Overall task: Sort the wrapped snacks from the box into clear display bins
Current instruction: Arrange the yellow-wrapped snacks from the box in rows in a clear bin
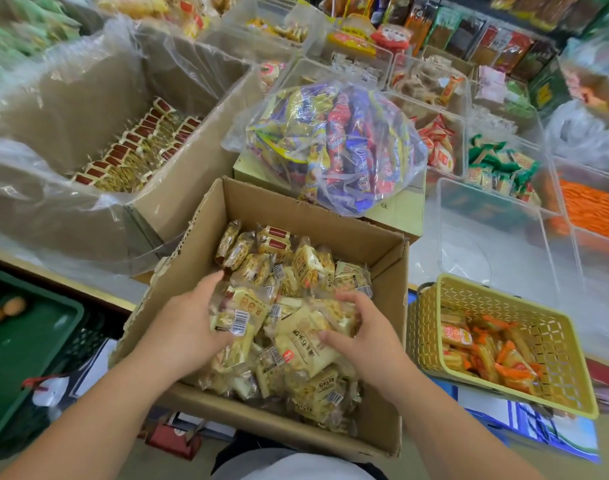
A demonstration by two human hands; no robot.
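An open cardboard box (382,247) in front of me holds several pale yellow wrapped snacks (310,268). Both hands are inside it. My left hand (189,323) grips a bunch of the wrapped snacks (237,317) from the left. My right hand (358,330) curls over the same heap from the right, fingers around a packet (306,344). An empty clear display bin (486,216) stands to the right of the box, beyond a yellow basket.
A yellow mesh basket (545,327) of orange packets sits right of the box. A large lined carton (189,161) of snack rows stands at back left. A clear bag of colourful snacks (334,143) lies behind the box. Filled clear bins (462,133) line the back right. A green crate (36,344) is at left.
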